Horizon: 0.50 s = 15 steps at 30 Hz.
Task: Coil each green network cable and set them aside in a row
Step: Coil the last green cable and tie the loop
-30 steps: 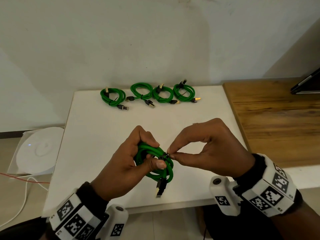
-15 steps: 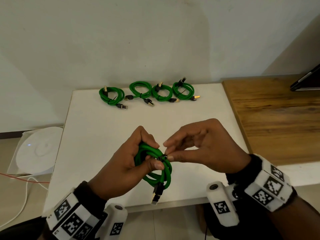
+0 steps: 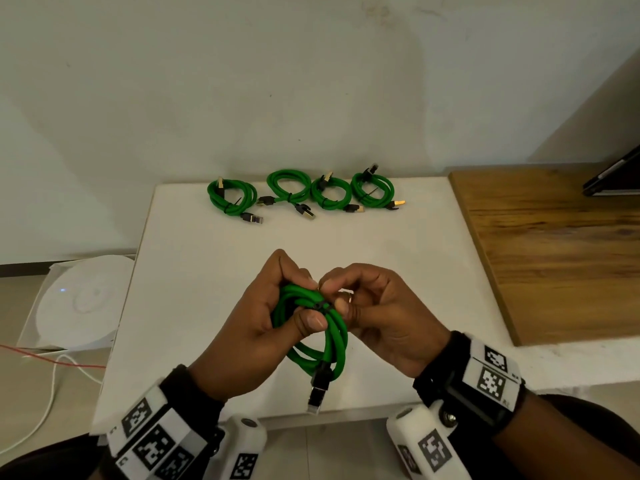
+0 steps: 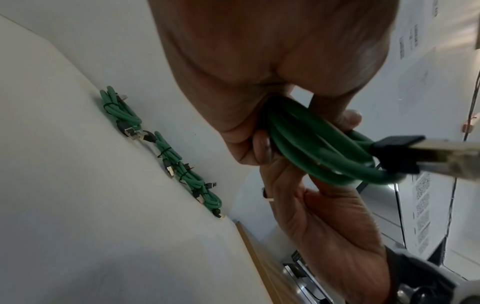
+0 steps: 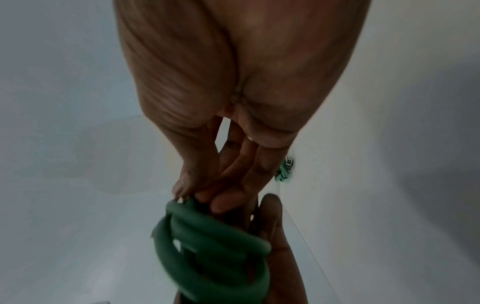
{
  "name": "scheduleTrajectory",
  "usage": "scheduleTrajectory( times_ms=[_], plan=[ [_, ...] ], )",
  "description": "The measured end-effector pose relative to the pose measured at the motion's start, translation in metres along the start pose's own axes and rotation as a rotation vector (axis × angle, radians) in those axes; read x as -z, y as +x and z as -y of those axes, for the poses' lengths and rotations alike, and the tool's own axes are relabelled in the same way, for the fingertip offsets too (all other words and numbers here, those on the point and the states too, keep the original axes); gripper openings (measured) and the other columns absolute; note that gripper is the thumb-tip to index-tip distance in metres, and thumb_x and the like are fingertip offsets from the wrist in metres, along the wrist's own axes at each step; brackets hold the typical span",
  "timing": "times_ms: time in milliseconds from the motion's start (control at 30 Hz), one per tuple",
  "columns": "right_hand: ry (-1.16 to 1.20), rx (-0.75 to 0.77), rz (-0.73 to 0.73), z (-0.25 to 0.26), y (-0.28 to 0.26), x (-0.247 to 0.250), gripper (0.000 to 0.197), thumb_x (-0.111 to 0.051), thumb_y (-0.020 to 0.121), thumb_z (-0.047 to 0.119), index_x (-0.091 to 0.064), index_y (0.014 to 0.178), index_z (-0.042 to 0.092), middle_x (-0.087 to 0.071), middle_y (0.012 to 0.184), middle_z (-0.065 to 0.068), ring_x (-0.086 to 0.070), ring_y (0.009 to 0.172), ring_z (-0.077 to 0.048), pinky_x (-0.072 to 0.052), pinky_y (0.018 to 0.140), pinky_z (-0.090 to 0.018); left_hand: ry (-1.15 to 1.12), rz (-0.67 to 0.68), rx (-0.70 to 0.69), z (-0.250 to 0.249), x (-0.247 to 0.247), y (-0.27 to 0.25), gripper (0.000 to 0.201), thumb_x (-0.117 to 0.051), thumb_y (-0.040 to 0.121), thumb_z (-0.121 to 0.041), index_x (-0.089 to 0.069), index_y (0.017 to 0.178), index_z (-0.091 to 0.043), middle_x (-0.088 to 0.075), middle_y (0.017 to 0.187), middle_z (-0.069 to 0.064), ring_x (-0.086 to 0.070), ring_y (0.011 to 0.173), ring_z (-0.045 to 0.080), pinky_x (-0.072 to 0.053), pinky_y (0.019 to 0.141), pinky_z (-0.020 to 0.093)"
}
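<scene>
Head view: left hand (image 3: 263,327) grips fifth coil (image 3: 320,344); right hand (image 3: 377,317) pinches its black tie (image 3: 320,305), probably cinching. Next: row (image 3: 301,195).

Four coiled cables (image 3: 301,194) lie in a row along the table's (image 3: 207,271) far edge, hands nearer.

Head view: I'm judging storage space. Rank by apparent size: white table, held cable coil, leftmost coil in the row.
1. white table
2. held cable coil, though nearness to the camera enlarges it
3. leftmost coil
</scene>
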State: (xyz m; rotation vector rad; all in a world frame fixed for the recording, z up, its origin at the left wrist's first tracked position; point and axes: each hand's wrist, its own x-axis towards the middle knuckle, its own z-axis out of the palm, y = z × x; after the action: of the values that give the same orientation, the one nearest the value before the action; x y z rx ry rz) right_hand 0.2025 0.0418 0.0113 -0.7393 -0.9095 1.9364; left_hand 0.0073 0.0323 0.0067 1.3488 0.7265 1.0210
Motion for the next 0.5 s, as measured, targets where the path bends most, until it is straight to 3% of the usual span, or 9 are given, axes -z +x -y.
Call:
scheduleTrajectory(
  times_ms=[67, 233, 333, 500],
  plan=[
    [0.005, 0.024, -0.022, -0.005, 0.0, -0.005, 0.016, -0.07, 0.084, 0.004, -0.079, 0.094, 0.012, -0.074, 0.098, -0.003, -0.071, 0.091, -0.017, -0.057, 0.078, -0.027, -0.003, -0.018, 0.006, 0.001, 0.001, 0.0, 0.016, -0.065, 0.089, -0.02, -0.052, 0.096, -0.025, -0.06, 0.082, -0.015, -0.058, 0.076, 0.003, -0.047, 0.073, 0.016],
    [-0.007, 0.071, -0.099, -0.01, 0.0, -0.012, 0.011, -0.074, 0.082, 0.015, -0.079, 0.092, 0.012, -0.07, 0.097, -0.007, -0.068, 0.091, -0.019, -0.056, 0.078, -0.026, 0.021, -0.073, 0.019, 0.001, 0.0, -0.001, 0.017, -0.067, 0.088, -0.027, -0.052, 0.097, -0.026, -0.057, 0.082, -0.007, -0.054, 0.076, 0.009, -0.046, 0.072, 0.02],
    [-0.047, 0.085, -0.137, -0.012, -0.001, -0.012, 0.005, -0.075, 0.086, 0.012, -0.077, 0.089, 0.011, -0.069, 0.094, -0.008, -0.067, 0.088, -0.019, -0.056, 0.078, -0.027, 0.05, -0.07, 0.03, 0.003, 0.001, -0.001, 0.019, -0.067, 0.089, -0.03, -0.052, 0.098, -0.025, -0.057, 0.082, -0.006, -0.053, 0.075, 0.012, -0.045, 0.072, 0.023],
    [-0.121, 0.025, -0.157, -0.017, -0.001, -0.012, 0.013, -0.061, 0.093, 0.011, -0.071, 0.087, 0.016, -0.067, 0.089, -0.009, -0.065, 0.077, -0.023, -0.057, 0.073, -0.034, 0.073, -0.071, 0.046, 0.007, -0.002, 0.001, 0.027, -0.066, 0.089, -0.028, -0.047, 0.102, -0.013, -0.062, 0.082, -0.009, -0.06, 0.073, 0.007, -0.049, 0.07, 0.02]
  ],
)
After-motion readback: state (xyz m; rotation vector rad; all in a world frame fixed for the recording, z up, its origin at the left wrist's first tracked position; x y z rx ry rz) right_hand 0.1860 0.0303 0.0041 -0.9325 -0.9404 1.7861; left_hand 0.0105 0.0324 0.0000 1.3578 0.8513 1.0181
